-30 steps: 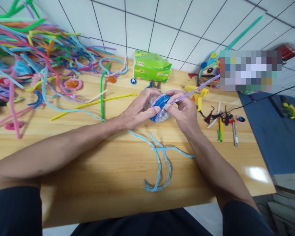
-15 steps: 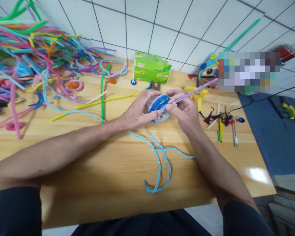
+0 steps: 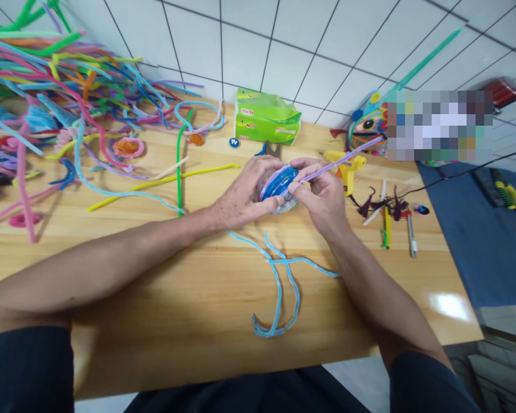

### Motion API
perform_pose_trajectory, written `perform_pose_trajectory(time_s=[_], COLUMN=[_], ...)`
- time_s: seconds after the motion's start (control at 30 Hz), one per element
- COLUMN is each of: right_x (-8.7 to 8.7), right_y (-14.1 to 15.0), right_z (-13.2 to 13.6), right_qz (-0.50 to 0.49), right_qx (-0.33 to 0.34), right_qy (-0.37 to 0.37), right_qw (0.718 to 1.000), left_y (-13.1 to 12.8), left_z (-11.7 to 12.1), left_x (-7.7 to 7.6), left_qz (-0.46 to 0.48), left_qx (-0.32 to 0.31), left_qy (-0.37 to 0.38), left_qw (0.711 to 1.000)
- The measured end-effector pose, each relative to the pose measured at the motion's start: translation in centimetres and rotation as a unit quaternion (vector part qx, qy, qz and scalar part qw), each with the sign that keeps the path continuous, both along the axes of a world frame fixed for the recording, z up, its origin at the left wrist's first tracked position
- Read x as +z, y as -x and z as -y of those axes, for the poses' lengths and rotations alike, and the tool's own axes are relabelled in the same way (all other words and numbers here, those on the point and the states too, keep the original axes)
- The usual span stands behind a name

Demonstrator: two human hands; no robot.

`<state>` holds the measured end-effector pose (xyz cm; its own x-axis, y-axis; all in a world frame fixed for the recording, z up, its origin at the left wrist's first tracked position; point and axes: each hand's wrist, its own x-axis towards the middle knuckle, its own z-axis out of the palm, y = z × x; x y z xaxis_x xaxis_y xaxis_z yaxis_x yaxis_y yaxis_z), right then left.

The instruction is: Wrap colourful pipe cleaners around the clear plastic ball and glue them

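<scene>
My left hand (image 3: pixel 247 192) is wrapped round a small rounded object (image 3: pixel 279 182) with a shiny blue band and clear, sparkly sides; its exact kind I cannot make out. From the right, my right hand (image 3: pixel 320 192) pinches a purple pipe cleaner (image 3: pixel 348 155) against the blue band. The pipe cleaner's long free end slants up to the right. Light blue pipe cleaners (image 3: pixel 279 287) lie crossed and curved on the wooden table below my hands. Just behind my left hand, pliers (image 3: pixel 273 150) with a blue handle are partly hidden.
Many coloured pipe cleaners (image 3: pixel 69 74) are heaped at the left. A green tissue pack (image 3: pixel 264 119) stands near the tiled wall. Right of my hands lie a yellow glue gun (image 3: pixel 348 172), a utility knife (image 3: pixel 411 238) and dark tassels (image 3: pixel 398 206). A black cord (image 3: pixel 456 171) trails off right.
Both hands keep nearly the same place. The fingers of my right hand shift slightly along the purple pipe cleaner at the blue band.
</scene>
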<state>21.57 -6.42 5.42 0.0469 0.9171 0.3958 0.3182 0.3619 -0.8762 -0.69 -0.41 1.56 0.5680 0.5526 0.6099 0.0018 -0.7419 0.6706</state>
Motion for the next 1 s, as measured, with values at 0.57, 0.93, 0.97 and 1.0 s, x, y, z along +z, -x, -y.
perform_pose_trajectory(time_s=[0.57,0.93,0.97,1.0], right_x=[-0.4,-0.6,-0.6,-0.6], right_y=[0.2,0.1,0.2,0.2], right_z=[-0.2,-0.2,-0.2,-0.2], right_qz=[-0.008,-0.003,-0.001,0.000], right_qx=[-0.002,-0.012,-0.013,-0.014], right_qy=[-0.019,-0.014,-0.015,-0.019], right_qw=[1.000,1.000,1.000,1.000], left_y=[-0.2,-0.1,-0.1,-0.1], left_z=[-0.6,-0.1,-0.1,-0.1], left_x=[0.8,0.2,0.1,0.1], left_qz=[-0.030,0.003,0.002,0.003], left_qx=[-0.007,0.005,0.003,0.001], left_qy=[0.008,0.031,0.031,0.029], left_qw=[0.999,1.000,1.000,1.000])
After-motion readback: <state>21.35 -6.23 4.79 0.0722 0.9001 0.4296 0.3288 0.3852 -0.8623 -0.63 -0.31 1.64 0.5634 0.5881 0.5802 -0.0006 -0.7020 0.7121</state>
